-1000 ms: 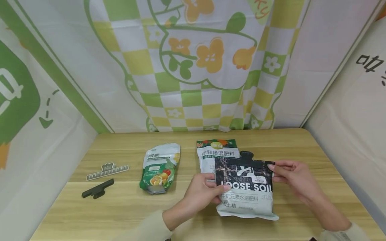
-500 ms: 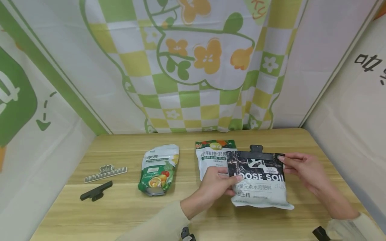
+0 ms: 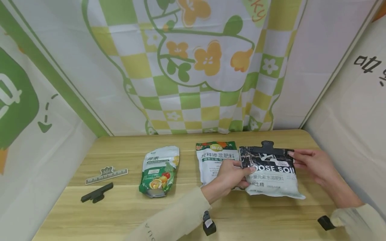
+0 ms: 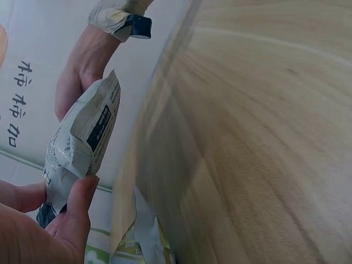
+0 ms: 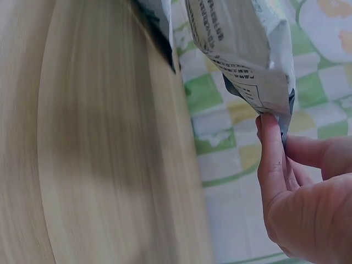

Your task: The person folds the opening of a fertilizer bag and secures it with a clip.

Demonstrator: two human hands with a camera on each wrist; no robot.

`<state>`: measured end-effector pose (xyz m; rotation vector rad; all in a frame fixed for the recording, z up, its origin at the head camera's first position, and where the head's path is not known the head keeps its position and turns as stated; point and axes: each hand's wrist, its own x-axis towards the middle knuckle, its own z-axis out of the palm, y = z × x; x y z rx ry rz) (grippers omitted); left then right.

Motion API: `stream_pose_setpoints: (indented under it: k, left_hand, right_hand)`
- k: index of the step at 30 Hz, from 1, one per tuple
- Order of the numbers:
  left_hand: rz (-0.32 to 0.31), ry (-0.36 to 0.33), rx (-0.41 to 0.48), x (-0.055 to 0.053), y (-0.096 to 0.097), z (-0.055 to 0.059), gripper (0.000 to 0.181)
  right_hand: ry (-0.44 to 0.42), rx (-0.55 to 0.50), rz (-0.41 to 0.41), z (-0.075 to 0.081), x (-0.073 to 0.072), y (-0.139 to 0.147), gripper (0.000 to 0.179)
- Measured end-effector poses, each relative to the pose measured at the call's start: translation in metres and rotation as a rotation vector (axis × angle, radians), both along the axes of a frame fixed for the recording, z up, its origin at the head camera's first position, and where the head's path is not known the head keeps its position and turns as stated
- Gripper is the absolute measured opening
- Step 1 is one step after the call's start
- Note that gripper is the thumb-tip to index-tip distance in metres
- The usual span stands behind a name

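Note:
A black-and-white bag lettered LOOSE SOIL (image 3: 271, 179) is held up between both hands over the right side of the table. Along its top edge sits a black bag clip (image 3: 268, 149). My left hand (image 3: 230, 175) pinches the bag's left side, thumb in front and fingers behind. At the upper right corner, my right hand (image 3: 315, 165) pinches the bag between thumb and fingers. In the right wrist view, the bag (image 5: 247, 60) shows its printed back. Partly behind my left hand lies a white-and-green fertilizer bag (image 3: 208, 167).
On the wooden table (image 3: 169, 217), a green-and-white pouch with fruit pictures (image 3: 159, 170) lies left of centre. Farther left are a pale clip with a piano-key pattern (image 3: 107, 174) and a black clip (image 3: 97, 193). A checkered cloth (image 3: 199, 110) hangs behind the table.
Both hands have carried the LOOSE SOIL bag to the right and slightly away from the body. More of the fertilizer bag behind it now shows.

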<state>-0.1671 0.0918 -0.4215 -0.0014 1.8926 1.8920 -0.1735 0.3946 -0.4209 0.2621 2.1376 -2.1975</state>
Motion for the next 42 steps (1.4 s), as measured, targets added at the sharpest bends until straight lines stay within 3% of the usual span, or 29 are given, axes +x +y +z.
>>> stream_pose_setpoints:
  k: [5,8,9,11,14,16,18,22,27,29,42]
  left_hand:
    - [0.013,-0.012,-0.048,-0.01,0.015,-0.001,0.049]
    - [0.019,-0.024,-0.072,-0.016,0.024,-0.003,0.046]
    - [0.018,-0.03,-0.074,-0.017,0.026,-0.004,0.045]
    - [0.022,-0.039,-0.083,-0.021,0.031,-0.006,0.049]
    - [0.031,-0.056,-0.091,-0.027,0.038,-0.009,0.05]
    - [0.043,-0.065,-0.092,-0.03,0.043,-0.01,0.046]
    - [0.049,-0.07,-0.097,-0.033,0.048,-0.011,0.042]
    - [0.07,-0.068,-0.096,-0.037,0.057,-0.013,0.035]
    - [0.093,-0.07,-0.081,-0.041,0.065,-0.018,0.025]
    - [0.097,-0.073,-0.083,-0.042,0.068,-0.02,0.023]
    - [0.103,-0.108,-0.028,-0.049,0.084,-0.029,0.018]
  right_hand:
    - [-0.048,0.047,-0.008,-0.002,-0.007,0.011,0.027]
    - [-0.076,0.133,0.003,-0.004,-0.014,0.017,0.009]
    - [-0.079,0.159,0.008,-0.005,-0.017,0.019,0.012]
    - [-0.085,0.198,0.018,-0.007,-0.022,0.022,0.035]
    - [-0.09,0.204,0.026,-0.01,-0.03,0.027,0.029]
    - [-0.106,0.194,0.027,-0.012,-0.036,0.03,0.009]
    - [-0.125,0.178,0.036,-0.014,-0.041,0.036,0.015]
    - [-0.17,0.191,0.074,-0.016,-0.053,0.047,0.003]
    - [-0.19,0.242,0.129,-0.019,-0.063,0.054,0.054]
    - [-0.196,0.255,0.14,-0.02,-0.065,0.056,0.064]
    - [-0.226,0.3,0.137,-0.024,-0.071,0.064,0.057]
